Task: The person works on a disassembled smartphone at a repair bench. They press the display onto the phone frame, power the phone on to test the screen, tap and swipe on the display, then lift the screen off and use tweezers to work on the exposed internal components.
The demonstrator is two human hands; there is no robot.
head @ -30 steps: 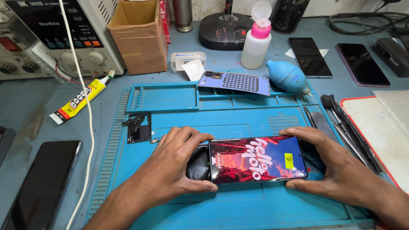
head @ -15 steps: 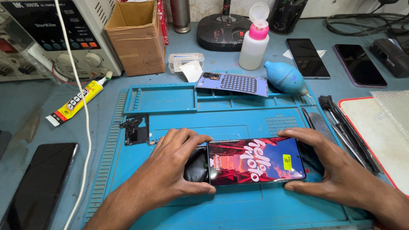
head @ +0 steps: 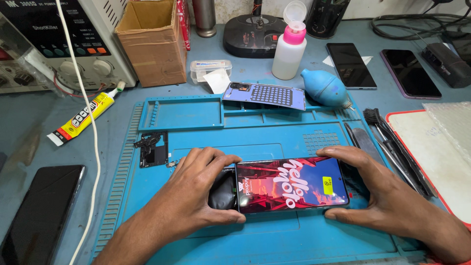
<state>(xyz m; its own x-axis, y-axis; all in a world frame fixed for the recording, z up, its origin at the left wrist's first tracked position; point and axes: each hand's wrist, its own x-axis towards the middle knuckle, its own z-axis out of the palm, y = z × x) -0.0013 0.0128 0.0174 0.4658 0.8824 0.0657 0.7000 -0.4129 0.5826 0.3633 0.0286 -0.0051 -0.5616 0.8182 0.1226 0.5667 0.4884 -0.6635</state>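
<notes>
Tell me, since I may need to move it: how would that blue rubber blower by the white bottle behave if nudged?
The blue blower lies on its side, bulb-shaped, so it would probably roll or pivot. It looks like soft rubber: likely light, squashy, not fragile. Its narrow tip points towards the brush.

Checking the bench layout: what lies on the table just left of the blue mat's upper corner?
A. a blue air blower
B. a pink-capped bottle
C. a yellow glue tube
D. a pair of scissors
C: the yellow glue tube lies slanted beside the blue mat, near the white cable.
</notes>
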